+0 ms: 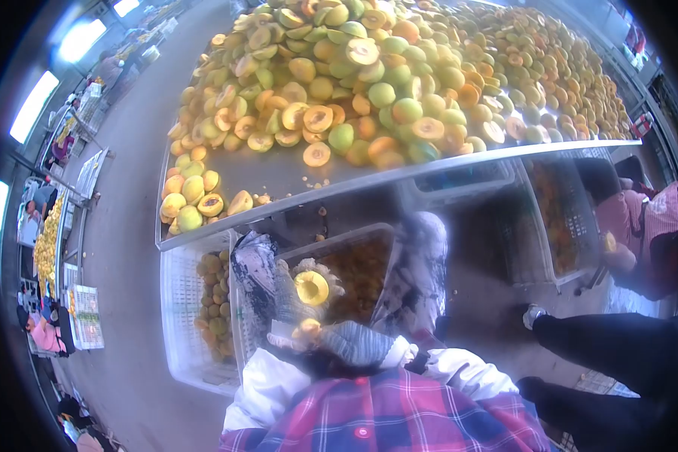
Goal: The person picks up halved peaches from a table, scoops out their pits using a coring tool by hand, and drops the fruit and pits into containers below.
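Facing up, halved fruit (pixel 311 288): yellow, hollowed, in the left hand
Left hand (pixel 287 295): gloved, fingers curled around the half
Right hand (pixel 358 345): gloved, just beside; blurred, grip cannot be told
Crate between knees (pixel 389 239): fruit inside
White crate, left (pixel 177 324): fruit inside
Metal table (pixel 267 172): beyond, heaped with fruit

At 12 o'clock, a smooth metal tabletop (pixel 267 175) gleams beneath fruit (pixel 407 111) with smooth, faintly glossy skin. At 8 o'clock, the crate (pixel 176 324) is moulded plastic with a dull sheen. Toward 6 o'clock, a knitted glove (pixel 355 345) looks rough and matt, above a matt cloth shirt (pixel 361 414).
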### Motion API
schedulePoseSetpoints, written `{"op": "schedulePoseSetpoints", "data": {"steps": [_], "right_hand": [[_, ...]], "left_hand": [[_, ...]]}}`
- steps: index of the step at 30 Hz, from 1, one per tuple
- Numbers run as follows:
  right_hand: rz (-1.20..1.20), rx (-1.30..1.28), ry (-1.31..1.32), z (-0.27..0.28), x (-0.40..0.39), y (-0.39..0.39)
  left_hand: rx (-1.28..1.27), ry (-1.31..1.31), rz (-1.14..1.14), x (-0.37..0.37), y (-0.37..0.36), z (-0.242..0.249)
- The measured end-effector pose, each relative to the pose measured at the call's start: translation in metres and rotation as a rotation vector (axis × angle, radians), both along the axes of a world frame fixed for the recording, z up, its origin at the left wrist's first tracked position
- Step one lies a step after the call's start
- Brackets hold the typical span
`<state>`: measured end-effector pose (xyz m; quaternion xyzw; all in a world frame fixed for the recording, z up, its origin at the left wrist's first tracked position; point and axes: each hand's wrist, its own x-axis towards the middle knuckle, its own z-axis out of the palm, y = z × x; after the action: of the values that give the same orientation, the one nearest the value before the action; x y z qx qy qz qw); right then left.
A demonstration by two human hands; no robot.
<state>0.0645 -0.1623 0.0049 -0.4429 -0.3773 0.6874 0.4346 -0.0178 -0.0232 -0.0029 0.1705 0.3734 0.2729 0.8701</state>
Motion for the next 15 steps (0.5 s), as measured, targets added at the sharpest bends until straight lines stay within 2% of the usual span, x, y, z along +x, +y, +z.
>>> {"op": "schedulePoseSetpoints", "data": {"steps": [1,2,3,4,5,6,7,8,9,10,11,12,13,15], "right_hand": [[0.013,0.006,-0.010,0.000,0.001,0.004],[-0.076,-0.166,0.167,-0.001,0.002,0.009],[-0.164,-0.340,0.346,-0.005,0.003,0.014],[-0.175,-0.133,0.126,-0.012,0.000,0.009],[-0.166,-0.132,0.126,0.006,0.001,0.012],[-0.078,-0.341,0.003,0.039,0.008,0.019],[0.005,-0.546,-0.127,0.059,0.014,0.025],[-0.064,-0.609,-0.121,0.037,0.014,0.021],[-0.066,-0.587,-0.138,0.033,0.016,0.019],[-0.063,-0.378,-0.193,0.030,0.017,0.016],[-0.059,-0.176,-0.228,0.023,0.009,0.009],[-0.045,-0.140,-0.371,-0.005,0.001,0.009],[-0.066,-0.122,-0.374,-0.043,-0.002,0.011],[-0.212,-0.086,-0.249,-0.105,-0.004,0.006]], "left_hand": [[-0.008,-0.176,-0.010,-0.001,0.004,-0.003],[-0.014,-0.352,-0.026,-0.003,0.009,-0.006],[-0.007,-0.360,-0.018,-0.005,0.009,0.008],[0.127,-0.068,-0.005,-0.009,0.007,0.033],[0.254,0.230,0.007,-0.016,0.005,0.048],[0.572,0.280,0.147,-0.022,0.011,0.036],[0.805,0.920,0.337,-0.021,0.011,0.068],[1.216,0.959,0.430,-0.043,0.024,0.068],[0.948,0.766,0.414,-0.062,0.035,0.094],[1.179,0.999,0.392,-0.129,0.080,0.029],[1.633,1.637,0.347,-0.162,0.089,0.035],[1.979,1.851,0.457,-0.178,0.093,0.046],[2.050,1.845,0.598,-0.216,0.119,0.018],[1.852,1.645,0.524,-0.192,0.115,0.042]]}}
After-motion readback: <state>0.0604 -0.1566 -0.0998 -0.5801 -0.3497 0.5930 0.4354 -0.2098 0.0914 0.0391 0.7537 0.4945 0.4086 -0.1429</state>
